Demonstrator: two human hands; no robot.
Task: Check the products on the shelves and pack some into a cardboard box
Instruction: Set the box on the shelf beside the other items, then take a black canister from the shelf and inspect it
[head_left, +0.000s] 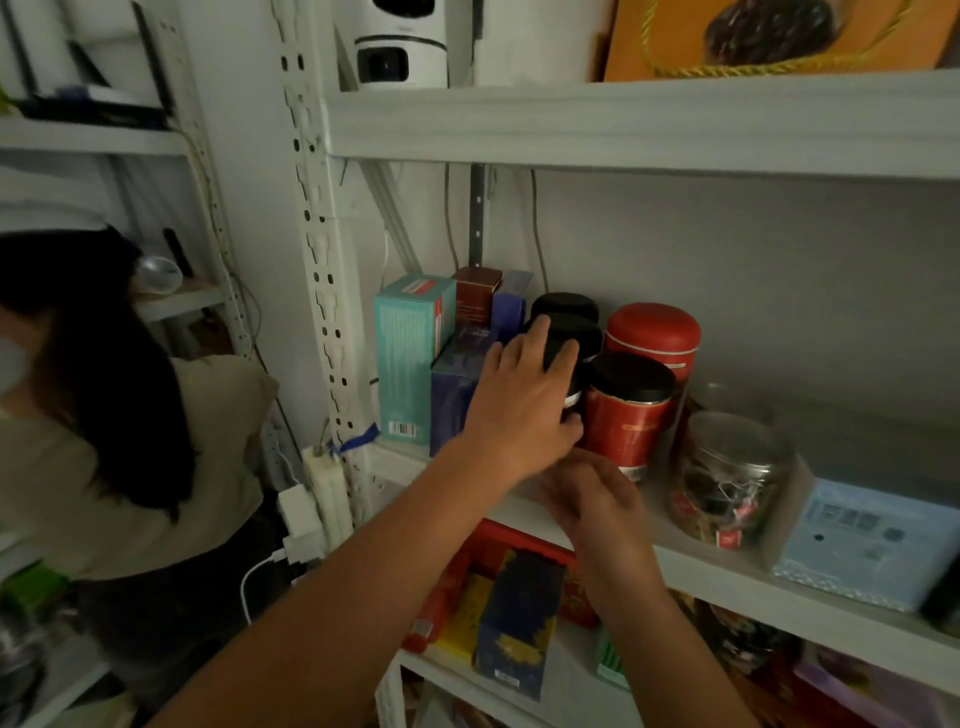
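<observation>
- White metal shelving, dim light; middle shelf (727, 566) crowded with products.
- Left hand (524, 395) reaches in over the shelf edge and grips a black-lidded jar (582, 335). Fingers (540, 332) curl over the lid's near side; thumb placement not visible.
- That jar stands upright mid-shelf, touching a 2nd black-lidded jar (566, 306) directly behind it.
- Right hand (597, 493) sits low at the shelf's front edge, under the left wrist (motion-blurred). Cannot tell how its fingers lie or whether it holds anything.
- Left of the jars: teal box (410, 358), dark blue box (452, 395), brown box (475, 296) at the back.
- Right of the jars: red canister with black lid (628, 405), just beside the gripped jar; red tin with domed lid (652, 332) behind it.
- Further right: clear jar of wrapped sachets (727, 478), then a pale blue box (872, 540).
- Top shelf: white camera unit (402, 47), orange gift bag (769, 36).
- Shelf below: navy carton (519, 613) among red and yellow packs.
- Another person (130, 415) stands at far left, facing the neighbouring rack.
</observation>
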